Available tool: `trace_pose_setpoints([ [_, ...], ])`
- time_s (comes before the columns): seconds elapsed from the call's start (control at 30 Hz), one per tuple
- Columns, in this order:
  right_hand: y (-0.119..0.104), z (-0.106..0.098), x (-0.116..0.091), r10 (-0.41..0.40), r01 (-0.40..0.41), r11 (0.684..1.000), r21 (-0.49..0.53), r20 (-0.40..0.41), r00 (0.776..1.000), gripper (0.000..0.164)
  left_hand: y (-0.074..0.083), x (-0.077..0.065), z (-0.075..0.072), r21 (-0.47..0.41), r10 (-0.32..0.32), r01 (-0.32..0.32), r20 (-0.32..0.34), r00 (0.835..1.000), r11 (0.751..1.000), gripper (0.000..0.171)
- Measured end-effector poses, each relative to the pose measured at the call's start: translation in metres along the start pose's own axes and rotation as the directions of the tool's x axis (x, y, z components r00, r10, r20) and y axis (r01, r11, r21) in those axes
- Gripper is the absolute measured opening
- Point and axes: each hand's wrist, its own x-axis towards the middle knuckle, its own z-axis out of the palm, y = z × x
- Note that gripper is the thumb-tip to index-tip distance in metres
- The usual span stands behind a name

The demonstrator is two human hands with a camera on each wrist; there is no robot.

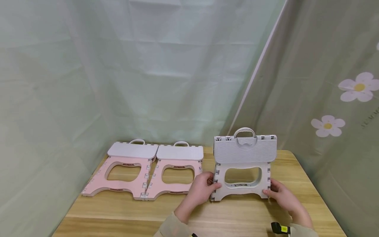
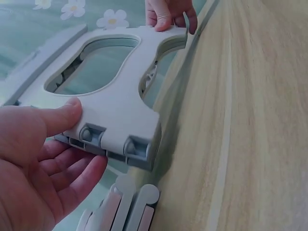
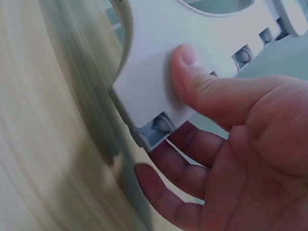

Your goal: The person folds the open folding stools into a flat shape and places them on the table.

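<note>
A folded step stool (image 1: 245, 151) with a grey-white seat panel, pale legs and a small loop handle on top is held upright between both hands, at the right part of the table. My left hand (image 1: 202, 189) grips its lower left leg edge, thumb on the front face and fingers behind. At the lower right edge, my right hand (image 1: 282, 197) holds it the same way. In the left wrist view, the left thumb presses the white leg panel (image 2: 130, 91) near its hinges. The right wrist view shows the right fingers curled behind the leg corner (image 3: 149, 96).
Two folded pink stools with white seats, a left one (image 1: 124, 174) and a middle one (image 1: 177, 174), lie side by side on the wooden table (image 1: 133, 217). A pale green curtain (image 1: 177, 72) hangs behind, and a darker flowered curtain (image 1: 296, 82) closes the right side.
</note>
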Motion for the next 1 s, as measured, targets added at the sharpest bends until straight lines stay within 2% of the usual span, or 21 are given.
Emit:
trace_pose_setpoints([
  [0.07,-0.002,-0.003,-0.002,0.009,-0.009,1.000,0.006,0.001,1.000,0.056,0.001,0.000,0.001,-0.018,-0.003,0.003,0.007,1.000,1.000,0.021],
  [0.37,-0.004,-0.005,-0.010,0.095,-0.095,0.995,0.036,0.023,0.995,0.060,0.003,-0.002,0.006,-0.085,-0.089,0.091,0.032,0.996,0.992,0.022],
  [0.57,-0.004,-0.002,-0.013,0.092,-0.095,0.990,0.108,0.039,0.995,0.053,0.003,-0.001,0.007,-0.085,-0.133,0.133,0.003,0.991,0.988,0.023],
  [0.73,-0.004,0.004,-0.011,0.155,-0.157,0.982,0.109,0.026,0.988,0.058,0.000,-0.003,0.008,-0.091,-0.167,0.164,-0.017,0.986,0.982,0.021],
  [0.87,-0.005,0.005,-0.008,0.184,-0.185,0.981,0.063,0.025,0.983,0.064,-0.002,-0.003,0.008,-0.093,-0.161,0.159,-0.016,0.987,0.983,0.017],
  [1.0,-0.002,0.006,-0.006,0.214,-0.216,0.974,0.065,0.035,0.976,0.066,-0.005,-0.003,0.009,-0.076,-0.148,0.148,0.008,0.989,0.986,0.019],
])
